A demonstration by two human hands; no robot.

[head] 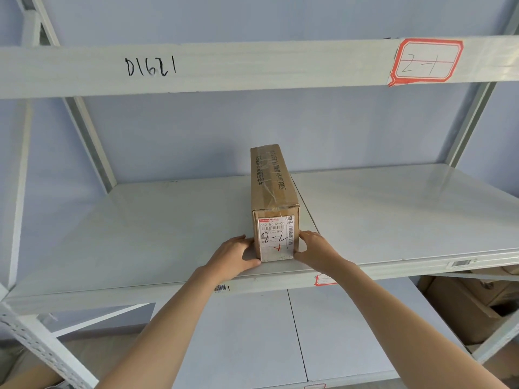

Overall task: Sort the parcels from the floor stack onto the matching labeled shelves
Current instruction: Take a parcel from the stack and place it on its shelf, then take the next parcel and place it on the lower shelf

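Both arms reach up from below, and the left hand [234, 255] is pressed against the near left side of the long cardboard parcel [273, 197], fingers curled along its lower edge, thumb on the side. The right hand [316, 249] mirrors it on the right side, fingers wrapped at the near corner. Between the fingertips sits the parcel's end face with its white shipping label [276, 238], handwritten "2-2" across it. The parcel lies flat on the grey metal shelf [140, 234], near end close to the front edge, running lengthwise away from the hands toward the wall. Above and beyond, the upper beam [252, 66] carries "D1621" and a red-bordered tag [427, 61] marked "2-1".
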